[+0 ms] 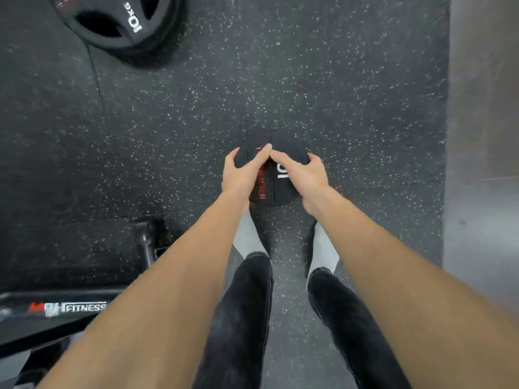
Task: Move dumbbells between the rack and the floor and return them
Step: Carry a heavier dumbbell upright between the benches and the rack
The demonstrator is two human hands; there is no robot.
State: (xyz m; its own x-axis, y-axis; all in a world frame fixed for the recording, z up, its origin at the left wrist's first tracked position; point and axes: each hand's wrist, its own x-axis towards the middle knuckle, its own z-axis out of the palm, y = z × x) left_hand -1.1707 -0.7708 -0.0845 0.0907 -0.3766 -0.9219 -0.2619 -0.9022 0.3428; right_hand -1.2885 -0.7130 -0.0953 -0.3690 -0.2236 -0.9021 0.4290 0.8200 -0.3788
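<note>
A black dumbbell [271,189] stands on end on the speckled rubber floor just ahead of my feet, showing its round head with red lettering and a white "10". My left hand [243,173] grips the left side of that head, fingers curled over the rim. My right hand [302,173] grips the right side the same way. The two index fingers meet on top of the head. The handle and the lower head are hidden beneath.
A stack of black 10 kg weight plates [123,26] lies on the floor at the far left. A black frame with a "FITNESS" label [81,308] sits low at my left. A bare grey floor strip [483,164] runs along the right.
</note>
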